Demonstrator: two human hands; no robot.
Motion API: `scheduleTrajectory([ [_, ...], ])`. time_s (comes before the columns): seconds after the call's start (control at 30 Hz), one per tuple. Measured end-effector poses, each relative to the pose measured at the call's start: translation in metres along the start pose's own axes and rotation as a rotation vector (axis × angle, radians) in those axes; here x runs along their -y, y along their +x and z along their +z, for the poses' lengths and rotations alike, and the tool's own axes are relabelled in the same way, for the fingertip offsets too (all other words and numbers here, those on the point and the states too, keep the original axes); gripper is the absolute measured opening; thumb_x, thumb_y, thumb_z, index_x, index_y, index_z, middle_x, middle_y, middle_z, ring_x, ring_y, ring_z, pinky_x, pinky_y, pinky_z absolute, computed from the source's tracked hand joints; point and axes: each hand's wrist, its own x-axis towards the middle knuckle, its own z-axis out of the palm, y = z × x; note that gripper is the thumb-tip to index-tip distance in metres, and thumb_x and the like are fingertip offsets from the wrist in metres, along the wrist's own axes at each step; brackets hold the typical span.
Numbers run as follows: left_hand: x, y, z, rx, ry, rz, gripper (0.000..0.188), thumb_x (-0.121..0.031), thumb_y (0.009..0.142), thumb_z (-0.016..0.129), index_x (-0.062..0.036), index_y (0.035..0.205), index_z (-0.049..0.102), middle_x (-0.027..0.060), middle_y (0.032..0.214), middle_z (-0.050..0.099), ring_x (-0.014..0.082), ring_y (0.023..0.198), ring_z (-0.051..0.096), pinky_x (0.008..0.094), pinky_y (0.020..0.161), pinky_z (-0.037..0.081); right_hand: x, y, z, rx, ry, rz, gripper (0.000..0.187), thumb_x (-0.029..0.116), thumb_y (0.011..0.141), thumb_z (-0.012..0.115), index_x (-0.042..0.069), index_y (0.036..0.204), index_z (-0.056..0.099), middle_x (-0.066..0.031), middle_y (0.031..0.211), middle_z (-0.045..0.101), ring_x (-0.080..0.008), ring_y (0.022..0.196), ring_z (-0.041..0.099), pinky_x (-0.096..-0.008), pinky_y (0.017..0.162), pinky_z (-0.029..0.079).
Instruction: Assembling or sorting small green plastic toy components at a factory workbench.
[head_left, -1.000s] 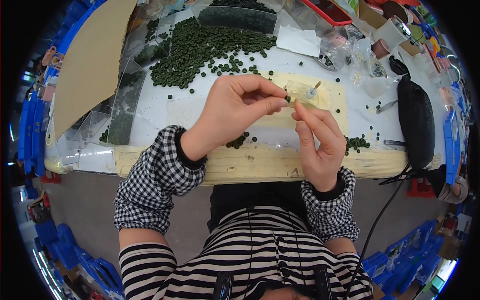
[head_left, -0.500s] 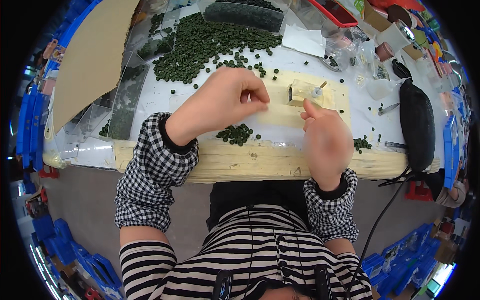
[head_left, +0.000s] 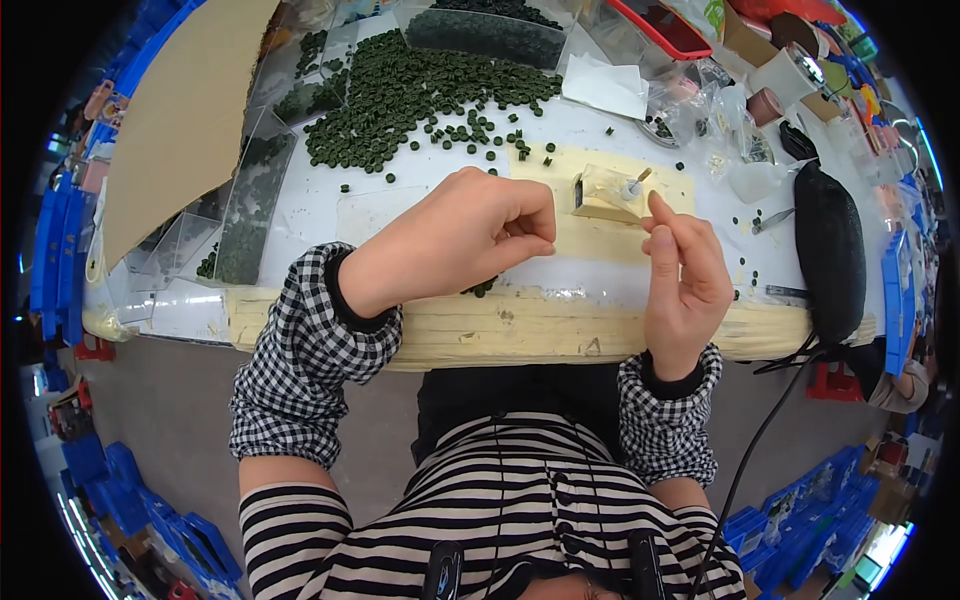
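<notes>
Small green rings at a crowded bench

Cardboard (head_left: 185, 110) leans at nine o'clock, beside clear plastic trays (head_left: 250, 190) partly filled with dark green pieces. At twelve o'clock a heap of small green rings (head_left: 400, 90) spreads over the white bench top (head_left: 330, 210), strays trailing toward the middle. The left hand (head_left: 465, 235) hovers low at centre, curled tight with fingertips pinched together; whether a ring sits between them I cannot tell. A few rings lie just under its wrist. The rings look light, stiff and smooth, apt to roll or skip away, best nipped across the rim by thumb and forefinger. At two o'clock stands a small cream block (head_left: 605, 192) with a peg. The right hand (head_left: 685, 280) is beside it, forefinger raised, holding nothing visible.
</notes>
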Motion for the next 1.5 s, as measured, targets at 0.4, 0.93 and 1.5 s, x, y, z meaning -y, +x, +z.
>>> scheduleTrajectory([
  [0.4,0.002,0.002,0.023,0.067,-0.725,-0.072,0.015,-0.009,0.087,0.066,0.0010,0.099,0.064,0.0069,0.088,0.068,0.0104,0.077,0.066,0.0224,0.071,0.055,-0.011,0.045,-0.003,0.114,-0.257,-0.155,0.014,0.004,0.079,0.068,0.001,0.094,0.068,-0.0100,0.087,0.063,-0.0234,0.079,0.060,-0.0313,0.071,0.047],
  [0.93,0.007,0.005,0.019,-0.013,-0.964,-0.180,0.025,-0.016,0.096,0.055,0.0016,0.113,0.061,0.0100,0.095,0.069,0.0120,0.082,0.066,0.0227,0.075,0.055,0.023,0.033,-0.011,-0.033,0.141,-0.153,0.007,-0.001,0.084,0.065,-0.002,0.091,0.063,-0.0083,0.091,0.062,-0.0161,0.085,0.056,-0.0269,0.080,0.043],
  [1.5,0.006,0.004,0.020,0.001,-0.942,-0.174,0.024,-0.017,0.096,0.054,0.0016,0.109,0.063,0.0111,0.093,0.069,0.0132,0.081,0.067,0.0232,0.073,0.055,0.026,0.025,0.007,0.206,0.510,0.106,0.012,0.007,0.096,0.052,-0.004,0.095,0.053,-0.0090,0.088,0.061,-0.0153,0.080,0.065,-0.0259,0.073,0.053],
])
